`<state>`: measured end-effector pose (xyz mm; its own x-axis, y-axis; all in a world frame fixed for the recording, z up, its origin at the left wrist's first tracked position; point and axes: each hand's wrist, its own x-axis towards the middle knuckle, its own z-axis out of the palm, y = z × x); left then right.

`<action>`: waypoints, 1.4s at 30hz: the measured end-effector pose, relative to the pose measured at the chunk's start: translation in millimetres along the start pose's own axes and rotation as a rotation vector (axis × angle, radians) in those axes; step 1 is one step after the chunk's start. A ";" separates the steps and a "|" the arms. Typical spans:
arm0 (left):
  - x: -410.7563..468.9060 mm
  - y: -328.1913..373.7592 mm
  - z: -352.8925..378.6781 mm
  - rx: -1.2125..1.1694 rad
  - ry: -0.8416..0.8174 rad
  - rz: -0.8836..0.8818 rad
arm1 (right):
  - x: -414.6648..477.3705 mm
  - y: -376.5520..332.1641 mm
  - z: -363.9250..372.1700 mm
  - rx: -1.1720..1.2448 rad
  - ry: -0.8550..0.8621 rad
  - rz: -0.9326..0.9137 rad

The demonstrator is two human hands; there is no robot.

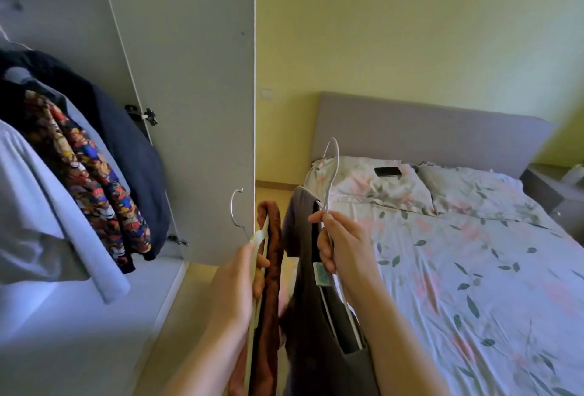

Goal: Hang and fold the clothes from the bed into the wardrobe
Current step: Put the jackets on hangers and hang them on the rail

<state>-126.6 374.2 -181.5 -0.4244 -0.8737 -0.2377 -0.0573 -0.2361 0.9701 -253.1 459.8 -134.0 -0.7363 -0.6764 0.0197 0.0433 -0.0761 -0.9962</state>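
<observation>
My left hand (pixel 238 285) grips a white hanger with a metal hook (pixel 235 209), and a rust-brown garment (pixel 271 285) hangs from it. My right hand (pixel 339 244) holds a second white hanger (pixel 331 168) by its neck, carrying a dark grey garment (pixel 313 316) with a label showing. Both garments hang between the open wardrobe door (pixel 196 105) on the left and the bed (pixel 474 269) on the right. Inside the wardrobe (pixel 47 316), several clothes hang, among them a bright patterned shirt (pixel 91 184) and a navy top (pixel 136 162).
The bed has a floral sheet and two pillows (pixel 373 187). A black phone (pixel 388 171) lies on the near pillow. A grey headboard (pixel 426 133) stands against the yellow wall. A nightstand (pixel 556 187) sits at the far right.
</observation>
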 end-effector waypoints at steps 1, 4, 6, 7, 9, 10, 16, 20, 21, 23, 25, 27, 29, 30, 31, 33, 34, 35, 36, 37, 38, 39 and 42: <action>7.4 2.6 1.0 -0.008 0.023 -0.004 | 11.3 1.3 3.0 -0.007 -0.023 0.013; 30.2 13.8 7.1 -0.032 0.092 -0.015 | 47.7 5.4 9.9 -0.024 -0.099 0.051; 45.6 23.7 13.8 -0.064 0.134 -0.036 | 73.5 8.2 12.1 -0.041 -0.158 0.056; 53.5 28.6 17.2 -0.072 0.155 -0.048 | 86.7 10.0 13.5 -0.049 -0.189 0.055; 68.3 36.6 23.0 -0.062 0.197 -0.073 | 110.3 14.6 16.1 -0.059 -0.234 0.064; 75.7 39.6 25.6 -0.055 0.216 -0.083 | 120.9 17.4 17.4 -0.062 -0.255 0.073; 124.7 36.9 25.8 -0.032 0.334 -0.061 | 171.8 38.8 28.3 -0.041 -0.358 0.137; 156.2 31.8 16.8 -0.065 0.375 -0.081 | 203.6 54.4 46.6 -0.029 -0.411 0.172; 164.6 31.9 14.2 -0.075 0.381 -0.088 | 212.0 57.7 52.4 -0.030 -0.424 0.177; 182.9 35.2 8.9 -0.081 0.401 -0.103 | 229.8 63.7 64.8 -0.036 -0.443 0.184; 202.6 41.8 3.8 -0.079 0.424 -0.117 | 250.4 67.2 78.0 -0.042 -0.461 0.181; 222.7 50.4 -2.7 -0.081 0.441 -0.118 | 273.4 66.6 93.0 -0.040 -0.482 0.179; 243.5 61.3 -10.7 -0.100 0.454 -0.092 | 295.8 61.5 111.3 -0.034 -0.504 0.176; 253.6 67.0 -14.6 -0.112 0.465 -0.090 | 306.0 57.7 120.7 -0.031 -0.513 0.173; 263.5 73.7 -18.5 -0.125 0.475 -0.104 | 315.5 53.1 130.0 -0.027 -0.525 0.168; 281.7 86.1 -25.8 -0.137 0.475 -0.123 | 332.7 44.4 147.0 -0.005 -0.551 0.144; 290.5 91.4 -29.4 -0.138 0.473 -0.115 | 341.0 41.1 154.9 0.007 -0.558 0.130; 299.1 95.6 -33.0 -0.137 0.476 -0.102 | 349.3 38.6 162.9 0.012 -0.564 0.121; 306.8 97.5 -36.3 -0.136 0.484 -0.088 | 357.2 37.3 170.5 0.010 -0.571 0.116; 313.3 99.4 -39.5 -0.133 0.494 -0.075 | 364.3 36.6 178.0 0.007 -0.582 0.118; 319.3 100.6 -42.5 -0.131 0.504 -0.066 | 371.1 36.9 185.4 0.010 -0.600 0.126; 324.7 101.2 -45.4 -0.132 0.512 -0.058 | 377.5 37.9 192.3 0.021 -0.622 0.134; 340.9 103.6 -53.5 -0.146 0.543 -0.063 | 397.6 44.1 216.5 0.040 -0.686 0.159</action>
<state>-228.9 29.1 -164.7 0.1042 -0.9404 -0.3237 0.0749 -0.3171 0.9454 -397.7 28.9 -151.6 -0.1271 -0.9898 -0.0636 0.1491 0.0443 -0.9878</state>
